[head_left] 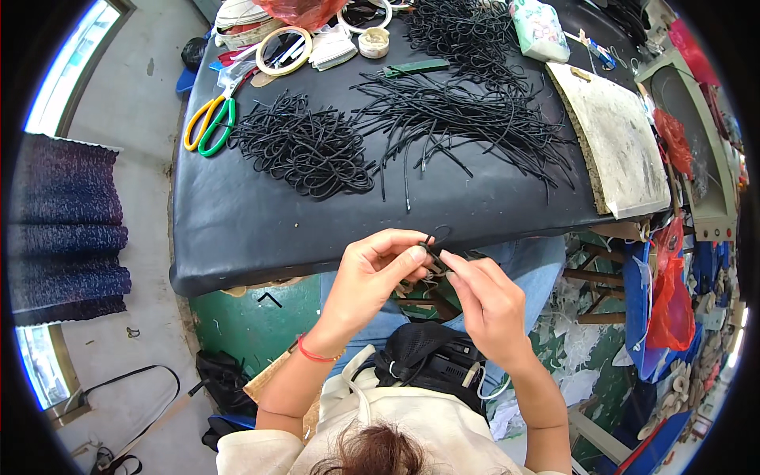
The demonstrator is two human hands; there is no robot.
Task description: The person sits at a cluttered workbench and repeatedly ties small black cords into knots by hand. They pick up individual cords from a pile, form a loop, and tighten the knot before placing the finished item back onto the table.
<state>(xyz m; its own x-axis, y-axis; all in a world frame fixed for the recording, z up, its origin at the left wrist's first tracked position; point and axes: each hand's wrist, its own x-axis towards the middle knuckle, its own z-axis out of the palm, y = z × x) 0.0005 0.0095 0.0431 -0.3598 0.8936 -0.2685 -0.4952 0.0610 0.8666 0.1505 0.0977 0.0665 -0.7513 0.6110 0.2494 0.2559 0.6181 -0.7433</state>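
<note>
Just off the table's front edge, both my hands meet around one thin black cord (pixel 431 252). My left hand (pixel 378 265) pinches it between thumb and fingers. From the right, the fingertips of my right hand (pixel 484 294) close on the same cord, and a small loop of it shows above them. Whether it is knotted between my fingers I cannot make out. On the black table beyond lie a heap of looped black cords (pixel 305 146) on the left and a spread of straight black cord lengths (pixel 467 119) on the right.
Scissors (pixel 212 127) with yellow and green handles lie at the table's left. Behind the cords are a tape roll (pixel 374 43), a green strip (pixel 416 68) and another cord pile (pixel 463 36). A pale worn board (pixel 609 134) rests at the right edge. Red plastic bags (pixel 671 293) hang beyond.
</note>
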